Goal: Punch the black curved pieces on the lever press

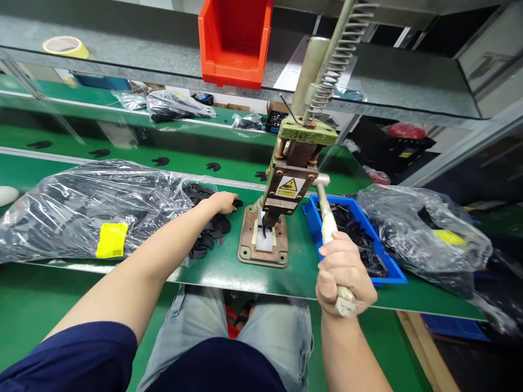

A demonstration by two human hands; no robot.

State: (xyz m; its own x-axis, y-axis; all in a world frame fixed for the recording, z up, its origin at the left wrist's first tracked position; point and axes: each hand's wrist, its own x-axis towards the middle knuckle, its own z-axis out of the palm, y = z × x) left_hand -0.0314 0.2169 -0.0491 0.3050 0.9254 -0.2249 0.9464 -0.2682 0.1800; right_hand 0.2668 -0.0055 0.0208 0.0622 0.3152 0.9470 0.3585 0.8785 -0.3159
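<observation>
My right hand (pixel 346 272) is wrapped around the tape-covered lever (pixel 329 220) of a hand press (pixel 286 185). Beneath the ram, a dark piece shows on the light plate of the press base (pixel 263 247). To the left of the press, my left hand (pixel 223 203) is closed on a small black plastic part (pixel 237 203), which pokes out past the fingertips. Just below that hand lies a pile of flat, curved black parts (pixel 212 231), spilling from the mouth of a large clear plastic bag (pixel 102 201) with a yellow label.
Right of the press sits a blue bin (pixel 392 269) of small black parts, with another clear bag (pixel 429 228) beside it. Black parts (pixel 161 161) lie spaced along the green strip behind. An orange bin (pixel 237 49) and a tape roll (pixel 66 47) are on the shelf above.
</observation>
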